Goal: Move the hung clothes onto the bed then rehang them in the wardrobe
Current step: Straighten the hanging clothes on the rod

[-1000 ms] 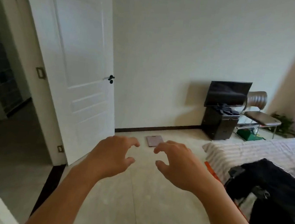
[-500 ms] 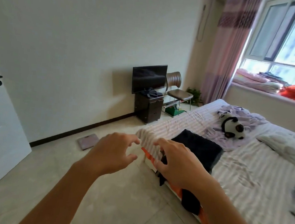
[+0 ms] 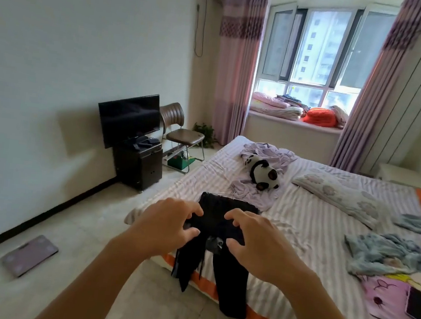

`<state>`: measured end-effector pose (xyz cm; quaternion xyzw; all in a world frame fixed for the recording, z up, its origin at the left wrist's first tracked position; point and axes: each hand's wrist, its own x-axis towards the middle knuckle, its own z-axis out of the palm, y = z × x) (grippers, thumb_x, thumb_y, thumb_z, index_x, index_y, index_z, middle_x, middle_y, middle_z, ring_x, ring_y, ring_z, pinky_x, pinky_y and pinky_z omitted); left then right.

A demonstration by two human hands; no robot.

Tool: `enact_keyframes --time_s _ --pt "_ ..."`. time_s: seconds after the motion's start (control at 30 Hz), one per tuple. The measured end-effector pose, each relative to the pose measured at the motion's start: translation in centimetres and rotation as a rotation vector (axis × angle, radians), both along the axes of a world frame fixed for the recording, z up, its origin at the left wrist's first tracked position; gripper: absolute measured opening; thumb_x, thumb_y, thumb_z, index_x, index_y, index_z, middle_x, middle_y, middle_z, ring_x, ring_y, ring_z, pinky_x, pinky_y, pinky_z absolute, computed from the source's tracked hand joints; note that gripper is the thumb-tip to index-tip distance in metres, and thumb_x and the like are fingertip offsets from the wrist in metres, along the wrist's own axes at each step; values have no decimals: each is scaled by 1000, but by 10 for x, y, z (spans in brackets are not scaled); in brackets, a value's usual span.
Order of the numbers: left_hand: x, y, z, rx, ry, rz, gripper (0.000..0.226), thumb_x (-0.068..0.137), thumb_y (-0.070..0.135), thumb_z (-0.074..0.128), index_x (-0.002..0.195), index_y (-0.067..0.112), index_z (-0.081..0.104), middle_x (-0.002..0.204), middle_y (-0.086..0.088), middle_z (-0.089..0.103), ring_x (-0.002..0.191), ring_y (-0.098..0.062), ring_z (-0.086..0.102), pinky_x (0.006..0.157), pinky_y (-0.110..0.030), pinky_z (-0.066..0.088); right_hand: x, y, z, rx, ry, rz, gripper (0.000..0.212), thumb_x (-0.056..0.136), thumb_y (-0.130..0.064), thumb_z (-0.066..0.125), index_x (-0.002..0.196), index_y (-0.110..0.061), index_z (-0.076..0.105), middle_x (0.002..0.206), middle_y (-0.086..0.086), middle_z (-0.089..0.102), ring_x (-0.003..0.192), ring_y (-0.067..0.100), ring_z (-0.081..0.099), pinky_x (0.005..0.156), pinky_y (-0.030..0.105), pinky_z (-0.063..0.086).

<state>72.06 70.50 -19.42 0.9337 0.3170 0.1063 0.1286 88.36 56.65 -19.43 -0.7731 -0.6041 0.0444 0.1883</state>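
Scale (image 3: 29,255): flat on the floor at far left, well apart from the work.
TV (image 3: 129,118): on a dark cabinet against the left wall, with a chair (image 3: 181,132) beside it; neither is involved.
Left hand (image 3: 164,223): raised before the bed, fingers curled and spread, nothing between them. Whether the fingertips touch the cloth behind them cannot be told from this angle.
Black clothes (image 3: 226,221): the task's thing, lying on the near corner of the bed (image 3: 315,223). The upper part rests on the striped sheet; two dark lengths hang over the bed edge toward the floor. A thin wire, probably a hanger hook, shows at the far edge.
Right hand (image 3: 258,239): level with the left, fingers likewise curled and apart, holding nothing.
Panda toy (image 3: 263,172): further up the bed on a crumpled lilac sheet, apart from the black clothes.
Phone (image 3: 418,305): on the bed at far right, clear of the reach.
Step in hand: judged to be taking up the black clothes for rehanging.
Method advised: grip at the hanger end with both hands, lift straight up so the hanging lengths clear the bed edge without dragging, and keep the garment seated on its hanger.
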Motion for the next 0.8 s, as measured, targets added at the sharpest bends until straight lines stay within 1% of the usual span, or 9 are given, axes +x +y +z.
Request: enact_keyframes --time_s 0.07,0.2,0.33,0.4,0.57,0.8 --pt "21 21 -4 1 20 -39 43 86 44 69 127 37 56 113 10 67 101 -8 63 91 -35 53 15 15 -4 -10 -2 -35 46 93 -34 58 137 -31 45 117 -9 58 104 9 57 87 27 49" --pt "68 57 -12 -8 37 -103 43 87 44 68 128 37 55 114 8 67 104 -10 63 92 -35 52 52 43 -12 -34 -25 -89 44 94 -36 56 136 -32 45 122 -11 58 105 8 57 82 22 42" --pt "118 90 -24 -39 58 -148 45 87 43 68 130 35 55 118 7 66 107 -9 63 95 -35 51 99 73 -23 -43 -9 -126 43 93 -36 57 135 -31 46 123 -11 59 107 8 58 88 24 46" --pt "144 107 -30 -47 65 -153 45 88 43 67 130 35 55 118 7 66 107 -9 62 95 -35 51 125 89 -28 -45 -12 -131 43 94 -36 57 135 -32 47 124 -11 58 110 9 57 88 25 46" --pt "209 148 -34 -51 65 -126 44 88 44 67 130 36 54 117 9 65 106 -9 62 94 -33 50 193 133 -33 -48 -4 -121 43 94 -36 57 135 -30 48 127 -10 58 114 10 55 90 24 45" --pt "281 207 -41 -70 61 -101 45 87 44 67 129 35 55 117 9 66 105 -9 62 93 -33 51 266 194 -38 -78 10 -108 44 94 -35 58 136 -30 47 131 -9 56 116 11 56 94 30 48"
